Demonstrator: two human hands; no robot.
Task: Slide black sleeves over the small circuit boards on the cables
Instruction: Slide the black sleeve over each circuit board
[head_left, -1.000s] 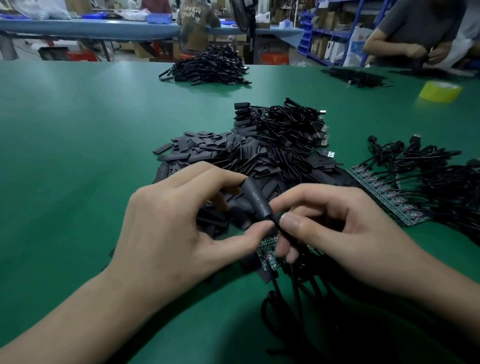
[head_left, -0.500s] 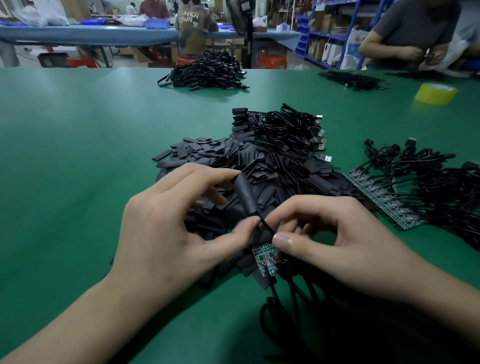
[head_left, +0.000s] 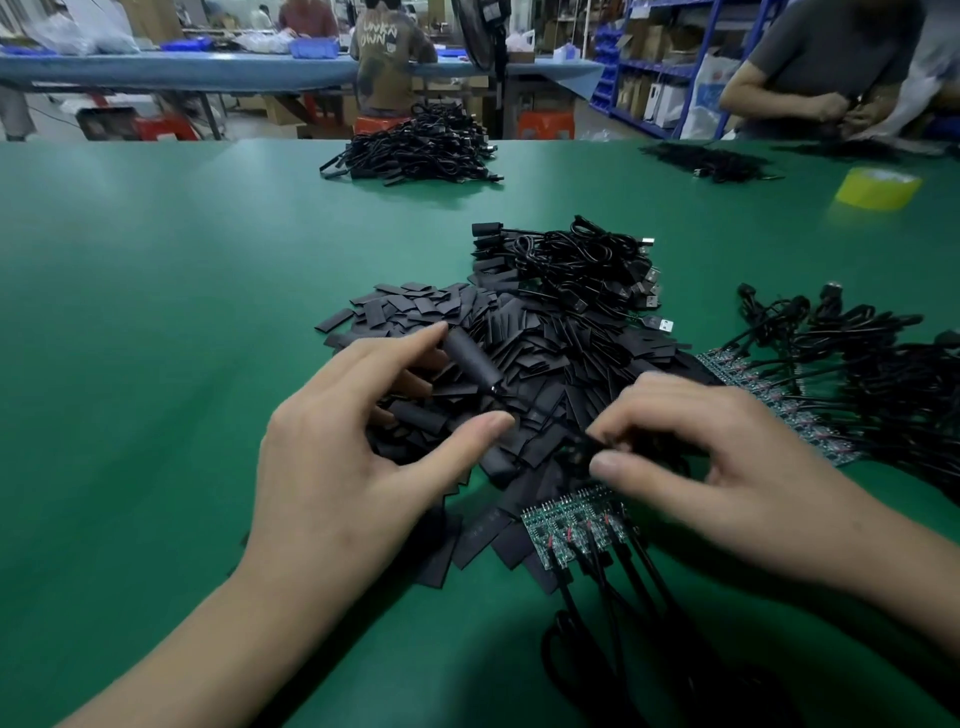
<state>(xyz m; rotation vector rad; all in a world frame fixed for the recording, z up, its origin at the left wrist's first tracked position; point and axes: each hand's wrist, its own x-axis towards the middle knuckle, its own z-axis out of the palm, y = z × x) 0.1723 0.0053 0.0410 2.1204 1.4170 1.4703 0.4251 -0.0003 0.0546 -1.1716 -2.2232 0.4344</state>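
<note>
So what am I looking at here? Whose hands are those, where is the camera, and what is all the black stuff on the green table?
No machine here: these are a person's two hands, seen from a camera worn on their head, looking down. The left hand touches a black sleeve already on a cable; how firmly it holds is unclear. The right hand pinches that cable. On the green table lie a pile of loose sleeves, a row of little circuit boards on cables, more cable bundles and a yellow tape roll.
</note>
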